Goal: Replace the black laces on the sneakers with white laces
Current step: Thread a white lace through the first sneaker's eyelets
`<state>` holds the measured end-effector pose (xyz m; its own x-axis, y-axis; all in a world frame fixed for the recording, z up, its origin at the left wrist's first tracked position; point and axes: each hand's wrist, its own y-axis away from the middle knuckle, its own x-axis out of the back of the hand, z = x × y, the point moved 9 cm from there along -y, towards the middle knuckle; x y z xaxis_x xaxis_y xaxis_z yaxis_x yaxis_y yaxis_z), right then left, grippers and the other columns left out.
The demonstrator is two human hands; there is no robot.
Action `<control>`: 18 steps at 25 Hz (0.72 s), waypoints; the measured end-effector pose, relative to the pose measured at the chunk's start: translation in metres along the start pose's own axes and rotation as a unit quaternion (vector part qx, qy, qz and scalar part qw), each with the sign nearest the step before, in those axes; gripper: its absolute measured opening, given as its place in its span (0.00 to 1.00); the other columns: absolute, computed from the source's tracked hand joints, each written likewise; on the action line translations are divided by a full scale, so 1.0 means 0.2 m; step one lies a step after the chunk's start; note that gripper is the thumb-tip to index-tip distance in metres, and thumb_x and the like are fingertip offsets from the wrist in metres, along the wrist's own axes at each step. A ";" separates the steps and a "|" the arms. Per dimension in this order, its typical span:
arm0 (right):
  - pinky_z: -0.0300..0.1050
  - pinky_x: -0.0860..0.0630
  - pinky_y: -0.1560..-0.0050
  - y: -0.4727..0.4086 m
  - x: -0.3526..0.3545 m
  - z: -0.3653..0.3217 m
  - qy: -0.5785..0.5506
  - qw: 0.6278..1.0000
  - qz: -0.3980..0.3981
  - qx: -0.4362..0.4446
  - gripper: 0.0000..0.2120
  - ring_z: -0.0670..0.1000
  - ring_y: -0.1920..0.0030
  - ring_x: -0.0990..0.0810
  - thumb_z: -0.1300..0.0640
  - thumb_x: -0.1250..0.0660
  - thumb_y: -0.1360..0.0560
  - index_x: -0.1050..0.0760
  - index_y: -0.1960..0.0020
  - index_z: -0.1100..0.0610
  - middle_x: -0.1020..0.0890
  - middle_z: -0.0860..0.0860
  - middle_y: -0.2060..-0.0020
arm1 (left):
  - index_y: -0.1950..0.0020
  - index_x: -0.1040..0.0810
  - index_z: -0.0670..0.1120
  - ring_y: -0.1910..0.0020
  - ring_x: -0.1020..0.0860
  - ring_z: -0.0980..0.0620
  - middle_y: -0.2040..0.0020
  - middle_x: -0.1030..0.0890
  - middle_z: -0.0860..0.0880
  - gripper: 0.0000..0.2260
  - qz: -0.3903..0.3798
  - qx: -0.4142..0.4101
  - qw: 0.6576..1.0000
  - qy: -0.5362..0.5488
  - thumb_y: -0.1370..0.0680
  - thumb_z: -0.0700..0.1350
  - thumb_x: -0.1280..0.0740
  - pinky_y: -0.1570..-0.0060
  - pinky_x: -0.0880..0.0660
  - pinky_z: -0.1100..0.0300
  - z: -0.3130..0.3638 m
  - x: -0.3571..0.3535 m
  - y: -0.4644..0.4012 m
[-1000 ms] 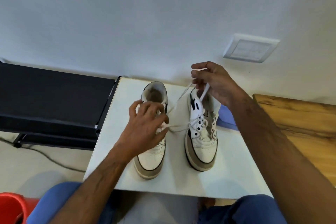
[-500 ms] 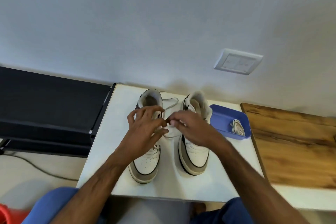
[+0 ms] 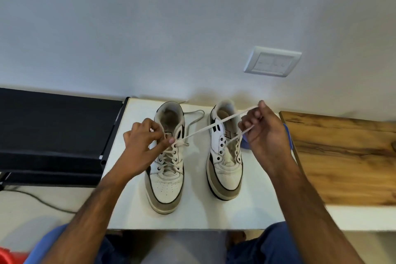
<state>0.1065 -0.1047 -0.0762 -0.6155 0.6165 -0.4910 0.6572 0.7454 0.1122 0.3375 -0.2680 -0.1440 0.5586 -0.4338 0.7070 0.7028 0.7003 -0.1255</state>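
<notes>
Head view: left hand (image 3: 144, 143) apparently pinching laced sneaker's (image 3: 166, 164) eyelets; right hand (image 3: 264, 133) raised, fingers gripping white lace (image 3: 205, 129)

two sneakers stand side by side mid-table: the left sneaker (image 3: 166, 169) laced white, the right sneaker (image 3: 226, 156) with bare eyelets. one white lace (image 3: 212, 126) stretches between two hands, left hand (image 3: 143, 141) and right hand (image 3: 263, 135). one blue tray (image 3: 288, 135) sits at the table's (image 3: 197, 216) right edge. one wall switch plate (image 3: 272, 64).
</notes>
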 end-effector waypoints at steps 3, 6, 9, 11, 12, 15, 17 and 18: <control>0.45 0.23 0.53 0.02 -0.03 0.10 -0.090 0.995 0.011 -0.037 0.09 0.51 0.57 0.20 0.52 0.33 0.23 0.26 0.58 0.56 0.19 0.52 0.60 | 0.64 0.27 0.58 0.45 0.36 0.56 0.47 0.31 0.59 0.21 -0.029 -0.023 0.991 -0.132 0.31 0.75 0.41 0.43 0.44 0.54 0.00 -0.03 0.01; 0.46 0.23 0.50 0.07 -0.16 0.25 -0.022 0.997 -0.050 -0.058 0.09 0.52 0.49 0.18 0.53 0.35 0.21 0.21 0.54 0.56 0.15 0.57 0.49 | 0.50 0.26 0.59 0.45 0.33 0.56 0.47 0.33 0.61 0.13 0.007 -0.076 0.993 -0.093 0.29 0.65 0.33 0.43 0.43 0.56 0.11 -0.02 0.04; 0.48 0.25 0.44 0.13 -0.28 0.33 0.040 0.994 -0.090 -0.050 0.11 0.52 0.43 0.18 0.55 0.37 0.19 0.17 0.48 0.59 0.16 0.58 0.42 | 0.47 0.24 0.54 0.47 0.31 0.61 0.48 0.29 0.59 0.10 0.084 -0.137 0.987 -0.003 0.22 0.57 0.34 0.45 0.39 0.58 0.32 0.01 0.11; 0.51 0.24 0.39 0.16 -0.35 0.38 0.009 0.992 -0.109 -0.061 0.12 0.53 0.37 0.20 0.59 0.38 0.18 0.21 0.42 0.64 0.18 0.59 0.37 | 0.43 0.22 0.53 0.47 0.28 0.61 0.48 0.27 0.57 0.12 0.082 -0.138 0.987 0.027 0.20 0.58 0.36 0.44 0.37 0.59 0.40 -0.03 0.14; 0.54 0.24 0.35 0.17 -0.38 0.41 -0.011 0.991 -0.115 -0.073 0.12 0.54 0.36 0.21 0.60 0.39 0.18 0.22 0.40 0.66 0.19 0.60 0.36 | 0.41 0.24 0.54 0.46 0.27 0.60 0.47 0.27 0.58 0.12 0.071 -0.126 0.989 0.031 0.20 0.59 0.37 0.44 0.37 0.60 0.41 -0.06 0.15; 0.58 0.25 0.33 0.19 -0.44 0.45 -0.028 0.987 -0.130 -0.094 0.12 0.57 0.35 0.22 0.60 0.38 0.19 0.21 0.40 0.66 0.19 0.61 0.36 | 0.45 0.27 0.58 0.45 0.27 0.59 0.47 0.26 0.60 0.06 0.060 -0.095 0.992 0.058 0.19 0.57 0.38 0.48 0.37 0.59 0.38 -0.10 0.13; 0.51 0.20 0.43 0.20 -0.44 0.43 0.001 0.987 -0.130 -0.090 0.13 0.56 0.35 0.22 0.58 0.36 0.20 0.20 0.40 0.64 0.19 0.58 0.36 | 0.53 0.27 0.59 0.45 0.27 0.56 0.51 0.26 0.59 0.05 0.048 -0.097 0.989 0.097 0.19 0.57 0.38 0.47 0.36 0.57 0.37 -0.10 0.12; 0.50 0.21 0.44 0.19 -0.41 0.42 0.025 0.989 -0.118 -0.081 0.15 0.54 0.36 0.21 0.56 0.35 0.21 0.20 0.38 0.64 0.18 0.56 0.37 | 0.55 0.28 0.59 0.46 0.26 0.54 0.52 0.25 0.57 0.06 0.034 -0.104 0.986 0.124 0.18 0.56 0.39 0.46 0.35 0.55 0.37 -0.10 0.12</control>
<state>0.2187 -0.1487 -0.1031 -0.7670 0.4294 -0.4767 0.4167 0.8984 0.1388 0.3109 -0.2014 -0.1093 0.6794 -0.5337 0.5035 0.7213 0.6116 -0.3250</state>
